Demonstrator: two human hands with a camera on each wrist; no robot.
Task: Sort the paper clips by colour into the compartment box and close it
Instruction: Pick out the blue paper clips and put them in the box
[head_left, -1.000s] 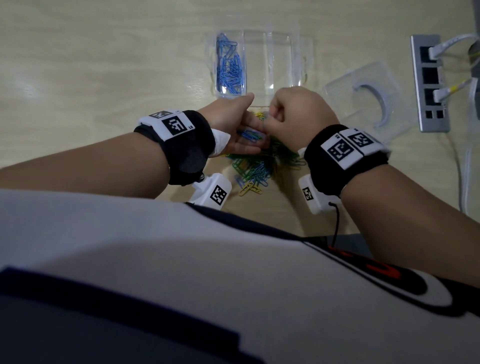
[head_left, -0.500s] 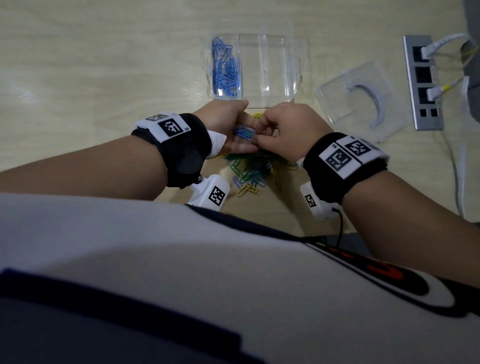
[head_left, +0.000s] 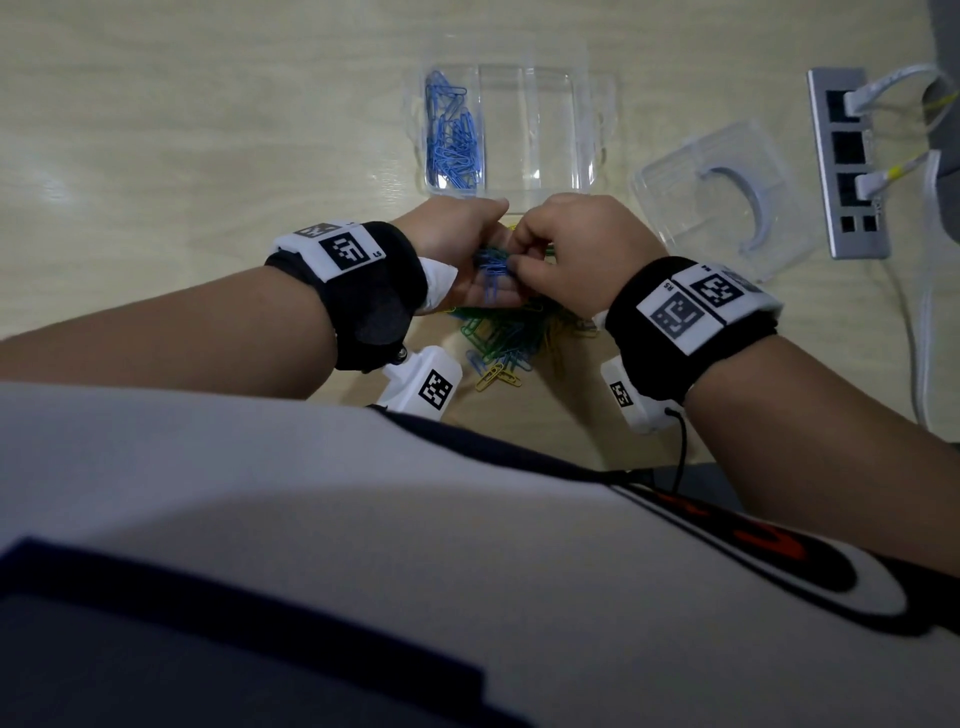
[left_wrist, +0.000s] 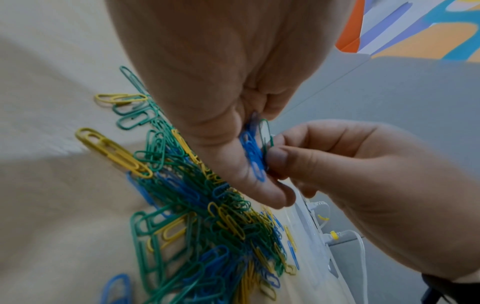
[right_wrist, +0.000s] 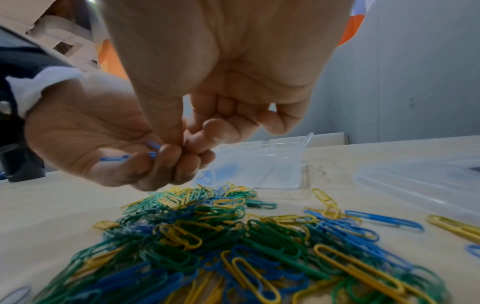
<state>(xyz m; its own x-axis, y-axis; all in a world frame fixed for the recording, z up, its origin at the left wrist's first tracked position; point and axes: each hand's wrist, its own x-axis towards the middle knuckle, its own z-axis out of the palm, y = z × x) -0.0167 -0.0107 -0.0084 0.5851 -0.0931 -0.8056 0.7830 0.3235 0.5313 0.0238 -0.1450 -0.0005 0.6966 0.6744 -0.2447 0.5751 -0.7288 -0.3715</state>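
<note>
My left hand is cupped just above the mixed pile and holds a small bunch of blue paper clips in its curled fingers. The same blue clips show in the left wrist view. My right hand meets it, thumb and forefinger pinching a clip at the edge of that bunch. A thin green clip stands right at those fingertips. Below both hands lies the pile of green, blue and yellow clips. The clear compartment box sits open beyond, with blue clips in its left compartment.
The box's clear lid lies to the right of the box. A grey power strip with white cables lies at the far right. Loose blue and yellow clips are scattered to the right of the pile.
Both hands stay together over the pile. The right fingers have closed in on the bunch in the left palm, and more of the blue clips show there now.
</note>
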